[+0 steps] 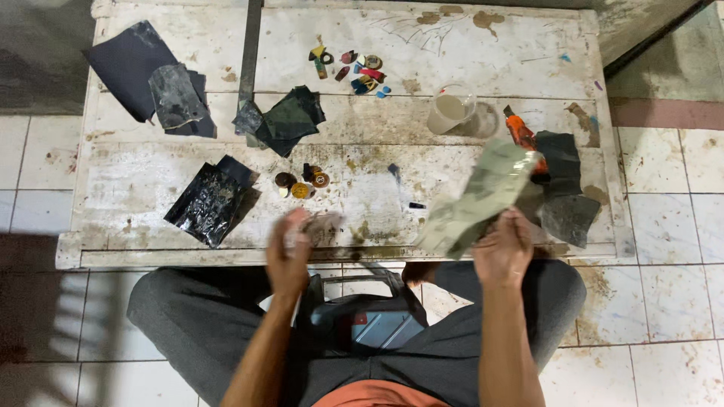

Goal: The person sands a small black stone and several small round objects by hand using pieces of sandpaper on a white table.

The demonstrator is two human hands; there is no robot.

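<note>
Head view, looking down over a low white worktable (136, 188). Right hand (504, 249) just off the table's near edge, fingers clamped on the lower end of a worn greyish sheet of sandpaper (477, 197) raised and tilted above the table's near right part. Left hand (290, 252) at the same near edge, left of centre, blurred; fingers apparently curled around a small pale piece (323, 224), though how tight the grip is cannot be told. Further back on the table: plastic cup (451, 111) with milky liquid, right of centre; cluster of small coloured pieces (354, 69) near the far edge; dark sanding sheets (286, 117) at centre; round brownish pieces (302, 185) near the middle. Step in hand, as a judgement: sheet and piece being brought together for sanding. Next move likely calling for a flat, steady meeting of piece and abrasive face, with firm grip on both.
</note>
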